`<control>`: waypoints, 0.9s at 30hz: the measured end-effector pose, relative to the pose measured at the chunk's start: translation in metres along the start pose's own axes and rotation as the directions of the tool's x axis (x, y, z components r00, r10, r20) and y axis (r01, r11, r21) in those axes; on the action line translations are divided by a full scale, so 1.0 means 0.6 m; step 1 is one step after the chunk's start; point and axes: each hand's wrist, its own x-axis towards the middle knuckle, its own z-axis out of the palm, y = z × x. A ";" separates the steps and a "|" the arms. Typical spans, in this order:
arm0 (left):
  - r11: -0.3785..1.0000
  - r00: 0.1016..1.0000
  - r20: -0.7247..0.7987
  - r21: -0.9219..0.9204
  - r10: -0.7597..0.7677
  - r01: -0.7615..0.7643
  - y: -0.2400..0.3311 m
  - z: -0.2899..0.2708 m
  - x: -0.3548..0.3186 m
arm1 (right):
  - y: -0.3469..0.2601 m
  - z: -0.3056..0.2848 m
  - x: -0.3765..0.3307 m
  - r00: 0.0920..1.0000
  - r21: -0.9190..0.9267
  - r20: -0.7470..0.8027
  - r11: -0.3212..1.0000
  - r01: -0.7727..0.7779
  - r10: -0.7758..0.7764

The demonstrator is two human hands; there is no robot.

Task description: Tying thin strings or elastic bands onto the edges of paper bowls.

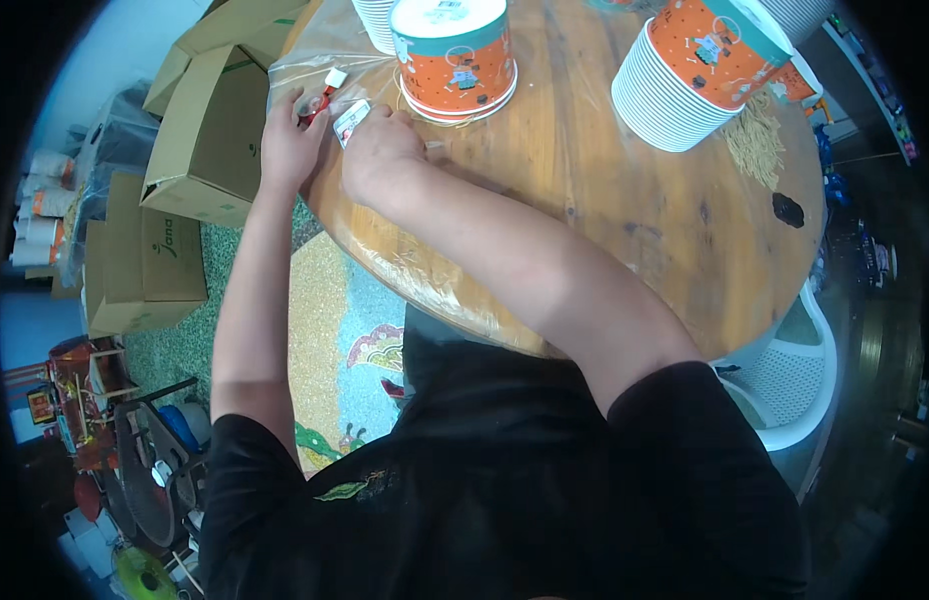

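My left hand [293, 145] is at the left edge of the round wooden table, its thumb and fingers curved about a small red tool with a white end [323, 102]. I cannot make out its exact kind. My right hand [385, 155] is closed, its curled fingers beside a small white card or packet [352, 122]. What those fingers grip, if anything, is hidden. Just beyond my right hand stands a stack of orange and teal paper tubs [455, 65], upside down. Thin yellowish strands run near its rim.
A second tub stack [675, 85] leans at the far right, by a pile of thin beige strands [755, 145] and a black scrap [788, 210]. Clear plastic film covers the wooden table [585, 190]. Cardboard boxes [210, 145] stand left; a white plastic chair [785, 380] is at right.
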 end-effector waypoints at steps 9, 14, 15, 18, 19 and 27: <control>0.946 0.984 -0.173 -0.324 -0.037 -0.022 0.094 -0.017 -0.186 | 0.094 -0.062 -0.139 0.975 0.137 -0.152 0.973 0.184 -0.163; 0.913 0.988 -0.080 -0.377 0.134 -0.155 0.210 -0.026 -0.286 | 0.289 -0.120 -0.268 0.567 0.200 -0.821 0.894 0.401 -0.071; 0.899 0.978 -0.063 -0.387 0.197 -0.206 0.236 -0.026 -0.290 | 0.326 -0.157 -0.298 0.476 0.184 -0.879 0.905 0.384 -0.024; 0.815 0.924 -0.044 -0.456 0.380 -0.357 0.325 -0.031 -0.262 | 0.411 -0.281 -0.324 0.151 0.107 -0.986 0.972 0.208 0.076; 0.791 0.916 -0.039 -0.489 0.400 -0.367 0.357 -0.018 -0.245 | 0.434 -0.327 -0.328 0.122 0.125 -0.986 0.987 0.103 0.112; 0.801 0.948 0.046 -0.548 0.316 -0.241 0.604 0.203 -0.088 | 0.552 -0.525 -0.226 0.801 0.027 -0.593 0.993 0.117 -0.078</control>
